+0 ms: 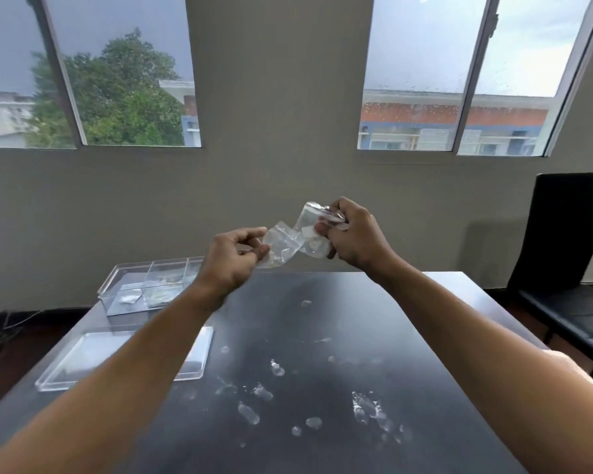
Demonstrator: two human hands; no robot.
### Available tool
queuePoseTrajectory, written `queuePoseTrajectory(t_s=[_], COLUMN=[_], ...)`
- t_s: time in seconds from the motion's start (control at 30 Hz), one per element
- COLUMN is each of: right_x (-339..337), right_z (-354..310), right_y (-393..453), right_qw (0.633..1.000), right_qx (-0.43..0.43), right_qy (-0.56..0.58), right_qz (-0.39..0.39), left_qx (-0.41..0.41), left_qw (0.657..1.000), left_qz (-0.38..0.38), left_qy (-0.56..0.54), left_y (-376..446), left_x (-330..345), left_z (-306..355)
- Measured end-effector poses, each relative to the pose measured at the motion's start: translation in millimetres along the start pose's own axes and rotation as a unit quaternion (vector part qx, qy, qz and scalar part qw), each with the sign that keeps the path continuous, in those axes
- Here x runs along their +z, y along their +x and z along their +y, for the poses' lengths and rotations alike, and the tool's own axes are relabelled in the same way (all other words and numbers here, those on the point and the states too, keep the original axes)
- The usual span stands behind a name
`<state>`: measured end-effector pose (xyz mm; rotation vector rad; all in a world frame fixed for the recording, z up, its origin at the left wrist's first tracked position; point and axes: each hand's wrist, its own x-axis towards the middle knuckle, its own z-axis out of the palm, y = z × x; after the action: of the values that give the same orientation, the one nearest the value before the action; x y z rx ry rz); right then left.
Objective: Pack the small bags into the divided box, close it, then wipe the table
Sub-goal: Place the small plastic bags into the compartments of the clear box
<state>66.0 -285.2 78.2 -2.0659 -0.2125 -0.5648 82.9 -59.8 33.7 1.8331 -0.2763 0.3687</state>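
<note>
Left hand (235, 256) pinches one bag (281, 244), peeling it from the bunch (314, 234) the right hand (351, 234) clutches, ready for boxing.

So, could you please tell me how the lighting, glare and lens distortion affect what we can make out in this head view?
Head view: wide-angle bending bows the window frames; soft grey daylight glares off the dark table, making the smudges stand out; the clear small bags between the left hand and right hand are hard to read; the divided box looks hazy.
</note>
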Motion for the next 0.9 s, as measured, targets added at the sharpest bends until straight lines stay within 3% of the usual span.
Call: queuePoseTrajectory(t_s=[0.2,0.37,0.67,0.9], right_x=[62.9,120.1,183.5,220.6], right_z=[-23.7,-39.6,-52.5,-57.0], right_y=[11.3,22.4,34.6,37.8], right_qw=[0.998,0.996,0.991,0.985], right_qx=[-0.006,-0.014,-0.002,-0.022], right_qy=[0.036,0.037,0.044,-0.002], right_qz=[-0.042,-0.079,-0.124,-0.173], left_qx=[-0.032,-0.041,-0.091,-0.042], left_qw=[0.993,0.989,0.97,0.966], left_qz=[0.069,0.107,0.216,0.184], left_qy=[-0.089,-0.092,0.068,0.176], left_y=[11.1,12.6,15.5,-4.0], left_x=[-81.5,-132.3,-181.9,-184.8], left_z=[-18.7,-34.8,-53.9,-94.3])
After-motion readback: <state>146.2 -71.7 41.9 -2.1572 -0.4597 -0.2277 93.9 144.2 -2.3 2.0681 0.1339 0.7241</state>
